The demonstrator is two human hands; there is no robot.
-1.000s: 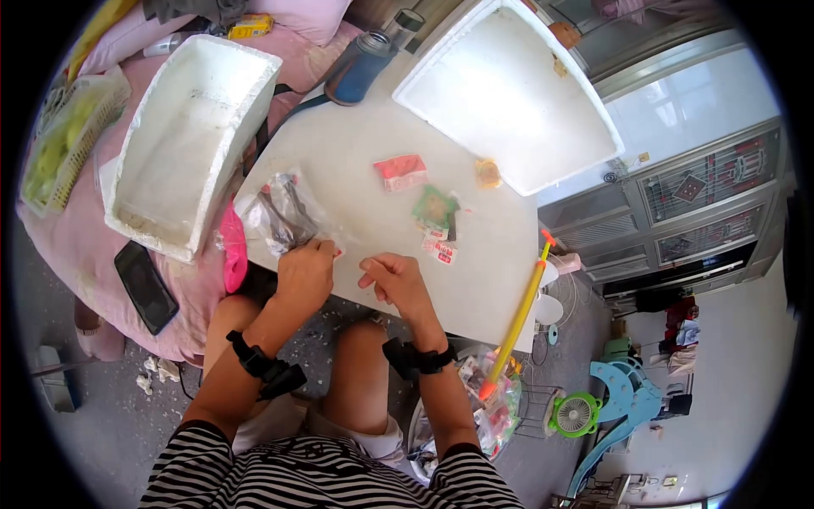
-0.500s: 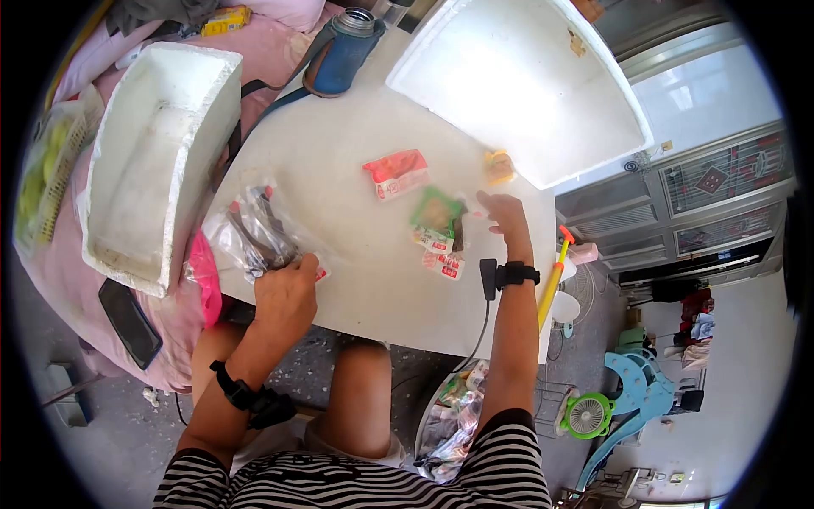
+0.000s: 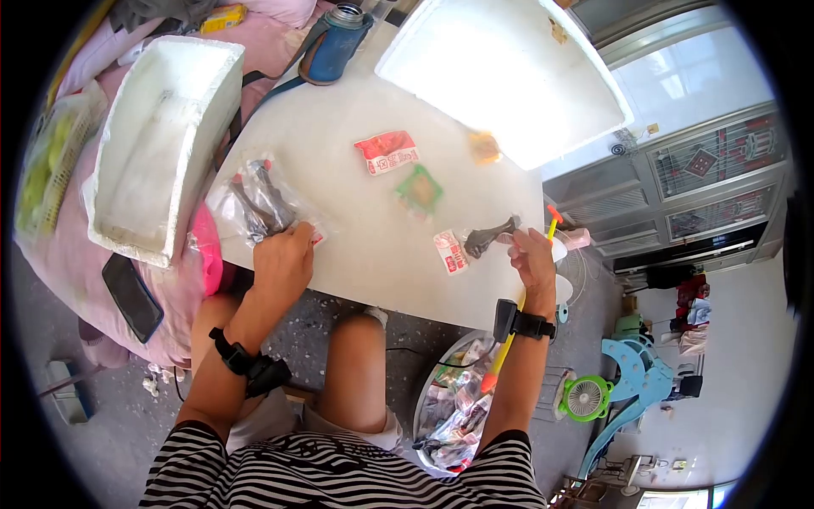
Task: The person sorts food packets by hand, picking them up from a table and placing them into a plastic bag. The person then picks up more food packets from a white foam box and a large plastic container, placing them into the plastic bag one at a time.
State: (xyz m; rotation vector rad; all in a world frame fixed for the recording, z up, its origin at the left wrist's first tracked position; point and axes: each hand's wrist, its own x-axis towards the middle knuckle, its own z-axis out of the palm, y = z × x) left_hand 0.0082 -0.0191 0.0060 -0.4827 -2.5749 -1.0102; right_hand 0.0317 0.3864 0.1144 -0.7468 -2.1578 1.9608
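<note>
My left hand (image 3: pixel 285 260) is closed on the lower end of a bunch of clear plastic packets (image 3: pixel 261 202) with dark brown, elongated food inside, at the table's left side. My right hand (image 3: pixel 532 257) is at the right table edge, its fingers closed on the right end of a dark snack packet (image 3: pixel 490 238). Just left of that packet lies a white-and-red label piece (image 3: pixel 450 252). A green packet (image 3: pixel 420 192) and a red-and-white packet (image 3: pixel 387 153) lie in the middle of the table. Beside the large foam box sits a small yellow packet (image 3: pixel 485 148).
A large white foam box (image 3: pixel 585 140) stands at the table's far right, another foam box (image 3: pixel 191 161) at left. A blue bottle (image 3: pixel 332 53) stands at the back. Below the table is a tub (image 3: pixel 418 424) of packets. A phone (image 3: pixel 132 297) lies on the pink bedding.
My right hand has moved right and toward me, and the dark packet is now apart from the green one. The green packet has shifted slightly left. My left hand stays on its bunch.
</note>
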